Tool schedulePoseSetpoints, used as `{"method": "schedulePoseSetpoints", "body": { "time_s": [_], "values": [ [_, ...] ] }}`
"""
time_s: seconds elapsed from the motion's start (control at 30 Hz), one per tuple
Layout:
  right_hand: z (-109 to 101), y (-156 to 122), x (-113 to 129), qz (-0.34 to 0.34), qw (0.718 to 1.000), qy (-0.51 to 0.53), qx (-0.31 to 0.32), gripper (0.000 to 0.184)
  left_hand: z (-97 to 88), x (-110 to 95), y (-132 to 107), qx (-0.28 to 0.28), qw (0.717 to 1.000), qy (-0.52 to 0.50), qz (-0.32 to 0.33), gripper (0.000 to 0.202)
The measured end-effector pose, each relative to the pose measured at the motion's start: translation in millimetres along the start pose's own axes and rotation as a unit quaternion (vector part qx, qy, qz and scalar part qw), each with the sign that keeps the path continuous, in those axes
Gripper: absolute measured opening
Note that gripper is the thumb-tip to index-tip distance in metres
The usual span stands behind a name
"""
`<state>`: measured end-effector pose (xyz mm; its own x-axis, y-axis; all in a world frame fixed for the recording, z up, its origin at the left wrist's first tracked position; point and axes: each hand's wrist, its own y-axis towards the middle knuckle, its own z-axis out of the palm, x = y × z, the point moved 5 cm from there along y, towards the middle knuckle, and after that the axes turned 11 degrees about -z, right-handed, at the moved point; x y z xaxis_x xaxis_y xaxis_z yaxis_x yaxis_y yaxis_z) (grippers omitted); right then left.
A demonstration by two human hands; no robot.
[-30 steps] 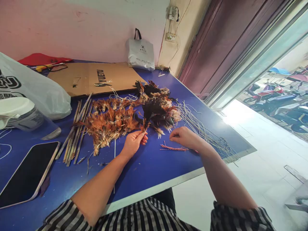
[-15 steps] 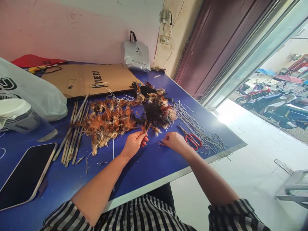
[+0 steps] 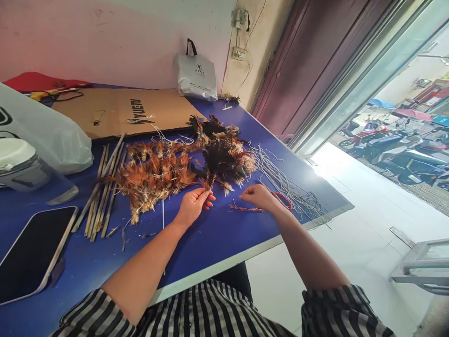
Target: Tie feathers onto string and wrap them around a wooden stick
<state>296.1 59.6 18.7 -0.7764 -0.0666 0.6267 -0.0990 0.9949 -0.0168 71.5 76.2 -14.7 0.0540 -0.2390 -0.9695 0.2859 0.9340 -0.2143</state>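
Note:
Between the thumb and fingers of my left hand [image 3: 195, 202] is a small bunch of feathers [image 3: 211, 179], its tips pointing up toward the dark feather pile [image 3: 222, 159]. My right hand [image 3: 258, 195] hovers just over thin reddish twisted strands [image 3: 245, 208] on the table. Its thumb and forefinger are pinched together, and anything between them is too small to make out. Red-handled scissors [image 3: 286, 200] lie partly hidden behind my right wrist. Orange-brown feather bunches [image 3: 157, 178] are spread left of my left hand.
Long pale cords [image 3: 280, 175] trail along the table's right side. Flat wooden sticks [image 3: 101, 196], a phone [image 3: 35, 252] and a clear lidded jar [image 3: 42, 180] are at left. Behind are flattened cardboard [image 3: 112, 112] and a silver bag [image 3: 197, 77]. The blue table's pale edge [image 3: 224, 266] runs before me.
My right hand has risen slightly and moved right, uncovering more of the reddish strands and hiding more of the scissors. My left hand still grips the feathers. The whole view has shifted a little.

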Motion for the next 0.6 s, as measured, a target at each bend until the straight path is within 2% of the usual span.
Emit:
{"method": "schedulePoseSetpoints", "body": {
  "time_s": [0.07,0.17,0.27,0.33,0.4,0.43,0.5,0.6],
  "values": [
    [9,0,14,-0.025,0.994,-0.099,0.026,0.023,0.6,0,0,0.006,1.0,0.004,0.0,0.033],
    [20,3,28,-0.017,0.974,-0.222,0.028,0.016,1.3,0,-1,0.01,1.0,0.007,0.0,0.032],
    [24,6,29,-0.008,0.968,-0.25,0.027,0.01,1.8,-1,-2,0.015,1.0,0.001,-0.008,0.032],
    [23,9,23,-0.025,0.985,-0.165,0.031,0.01,1.7,-1,-2,0.02,1.0,-0.014,-0.019,0.032],
    [20,10,13,-0.022,0.999,0.001,0.039,0.012,1.2,-1,-2,0.025,0.999,-0.032,-0.028,0.031],
    [18,10,7,-0.01,0.994,0.1,0.039,0.013,1.0,-1,-2,0.028,0.998,-0.04,-0.031,0.031],
    [13,11,-2,0.02,0.962,0.272,0.029,0.015,0.8,-1,-2,0.032,0.997,-0.052,-0.038,0.031],
    [4,14,-10,0.043,0.902,0.43,-0.003,0.02,2.3,-1,-2,0.044,0.996,-0.062,-0.047,0.031]
  ]
}}
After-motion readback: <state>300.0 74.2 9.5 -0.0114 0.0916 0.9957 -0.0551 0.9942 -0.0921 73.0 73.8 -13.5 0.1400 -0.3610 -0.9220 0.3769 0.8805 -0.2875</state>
